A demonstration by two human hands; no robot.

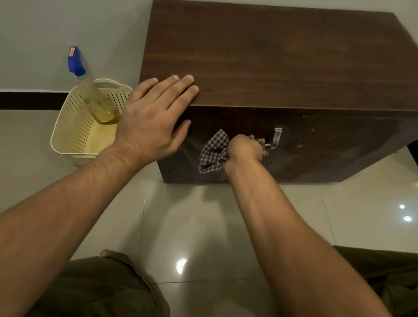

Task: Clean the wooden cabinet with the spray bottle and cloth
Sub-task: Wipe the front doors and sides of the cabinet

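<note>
The low dark-brown wood-grain cabinet (pixel 287 61) is standing on glossy pale floor tiles (pixel 191 224) against a light wall, and it is serving as the landmark here. The right hand (pixel 247 148) is pressing a bunched brown-and-white checked cloth (pixel 212 153) against the left front door of the cabinet, just left of the brushed-metal bar handle (pixel 275 139); its grip is clamped on the cloth, with the loose corners flaring out to the left of the fist. The left hand (pixel 153 118) is resting flat over the cabinet's front-left top corner, fingers (pixel 184 85) spread on the top panel and thumb hanging over the front edge; its grip is apart and is holding nothing. This placement is probably bracing the crouching body while the other hand is wiping. The clear plastic spray bottle with the blue trigger head (pixel 76 62) is leaning in a cream perforated plastic basket (pixel 76 119) on the floor, just left of the cabinet and within reach for re-wetting. The top panel is showing a matt, faintly smeared finish, while the door faces are looking smoother and darker. The wiping of the front is judged to be under way.
</note>
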